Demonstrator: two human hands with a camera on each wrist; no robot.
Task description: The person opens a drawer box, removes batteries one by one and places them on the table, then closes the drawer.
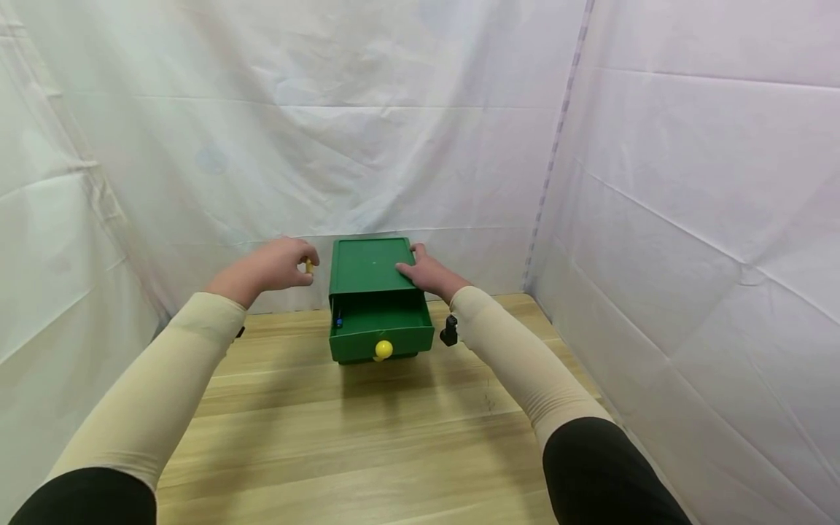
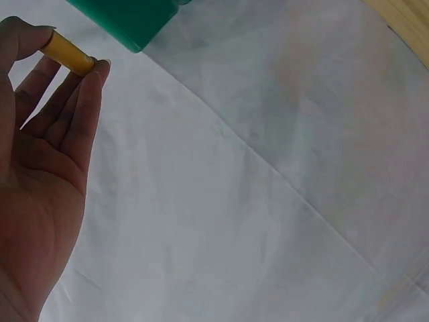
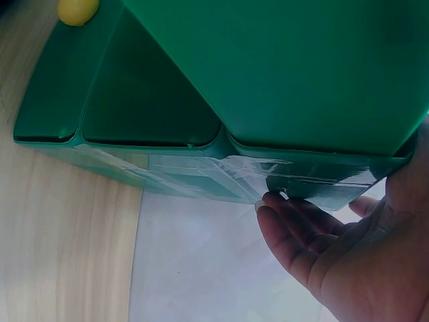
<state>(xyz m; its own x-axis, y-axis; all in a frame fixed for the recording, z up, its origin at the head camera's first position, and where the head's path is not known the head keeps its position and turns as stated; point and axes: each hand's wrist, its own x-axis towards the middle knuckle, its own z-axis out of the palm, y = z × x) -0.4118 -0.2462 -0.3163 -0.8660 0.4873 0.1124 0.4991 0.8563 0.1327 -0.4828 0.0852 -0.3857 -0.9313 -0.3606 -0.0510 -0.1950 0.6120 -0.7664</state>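
Between the thumb and fingertips of my left hand [image 1: 278,266] is a small yellow cylinder [image 2: 68,54], apparently a battery, held in the air left of a green drawer box [image 1: 367,264]. My right hand [image 1: 433,275] grips the box's right side, thumb on the top and fingers along the side wall, as the right wrist view shows [image 3: 355,241]. The drawer [image 1: 354,347] is pulled out toward me and has a round yellow knob [image 1: 383,349]. A small dark and blue item [image 1: 338,321] lies inside at its left; its kind is unclear.
The box stands on a light wooden table [image 1: 367,452], near its back edge. White sheeting [image 1: 328,160] hangs behind and on both sides. Clear tape [image 3: 194,168] runs along the box's side.
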